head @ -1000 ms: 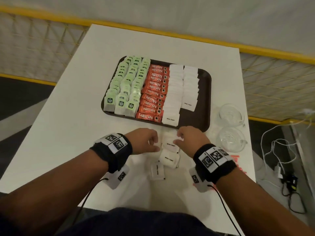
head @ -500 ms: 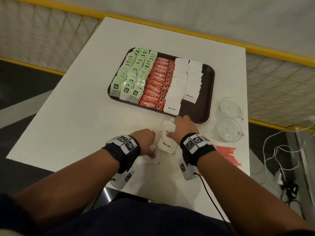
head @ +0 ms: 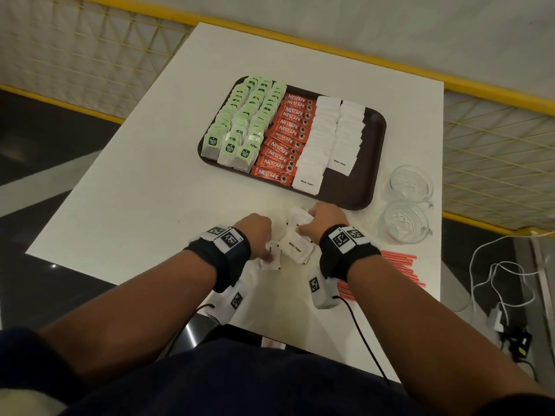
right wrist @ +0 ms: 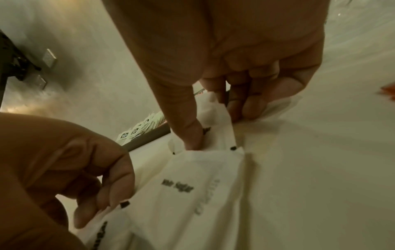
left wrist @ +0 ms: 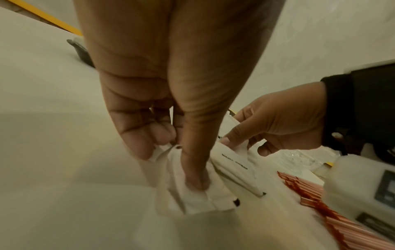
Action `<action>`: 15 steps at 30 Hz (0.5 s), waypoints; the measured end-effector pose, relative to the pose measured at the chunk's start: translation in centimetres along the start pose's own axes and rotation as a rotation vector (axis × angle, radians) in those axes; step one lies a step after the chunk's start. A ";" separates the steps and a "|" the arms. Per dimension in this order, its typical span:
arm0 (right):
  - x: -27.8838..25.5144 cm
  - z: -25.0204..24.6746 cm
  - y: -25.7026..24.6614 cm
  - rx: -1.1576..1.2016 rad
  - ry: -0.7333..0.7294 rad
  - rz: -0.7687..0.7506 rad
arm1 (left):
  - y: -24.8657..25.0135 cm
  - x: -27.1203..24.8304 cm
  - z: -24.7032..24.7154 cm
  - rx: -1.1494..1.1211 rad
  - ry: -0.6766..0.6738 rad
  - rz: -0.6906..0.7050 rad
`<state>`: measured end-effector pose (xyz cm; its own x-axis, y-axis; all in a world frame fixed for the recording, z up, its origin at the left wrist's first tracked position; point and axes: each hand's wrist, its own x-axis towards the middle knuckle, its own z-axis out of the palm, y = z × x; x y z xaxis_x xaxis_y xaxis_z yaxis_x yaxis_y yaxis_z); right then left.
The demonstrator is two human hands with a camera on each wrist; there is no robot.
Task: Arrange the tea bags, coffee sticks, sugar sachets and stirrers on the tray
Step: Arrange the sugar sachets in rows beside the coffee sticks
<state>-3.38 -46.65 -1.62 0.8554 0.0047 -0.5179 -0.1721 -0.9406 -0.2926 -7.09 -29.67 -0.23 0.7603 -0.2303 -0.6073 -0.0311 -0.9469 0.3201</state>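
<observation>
Now our hands sit closer together vs a sec ago, both on the loose sugar sachets (head: 295,249) at the white tabletop's (head: 144,205) near edge. Left hand (head: 255,232) fingers pinch one sachet; right hand (head: 326,220) fingers clamp another. Tray (head: 369,175) w/ tea bags (head: 240,127), coffee sticks (head: 285,136), sugar rows just beyond. Stirrers (head: 396,265), two glass cups (head: 405,217) to the right; yellow-railed mesh around.
</observation>
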 end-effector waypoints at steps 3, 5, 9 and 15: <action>-0.5 0.1 0.1 0.059 0.044 -0.047 | -0.2 -0.1 0.3 -0.017 0.021 0.008; -1.0 0.2 0.3 0.130 0.076 -0.061 | -0.4 -0.1 0.6 -0.036 0.041 0.030; -2.0 -0.5 1.7 0.363 0.179 -0.078 | -1.4 -0.4 0.7 -0.131 0.082 0.037; -3.1 -1.8 4.5 0.465 0.230 -0.103 | -2.1 -0.6 -1.5 -0.302 0.161 0.061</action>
<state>-5.91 -51.48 0.12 0.9555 -0.0346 -0.2928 -0.2351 -0.6890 -0.6856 -6.46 -27.20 0.57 0.8563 -0.2235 -0.4655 0.0951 -0.8179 0.5675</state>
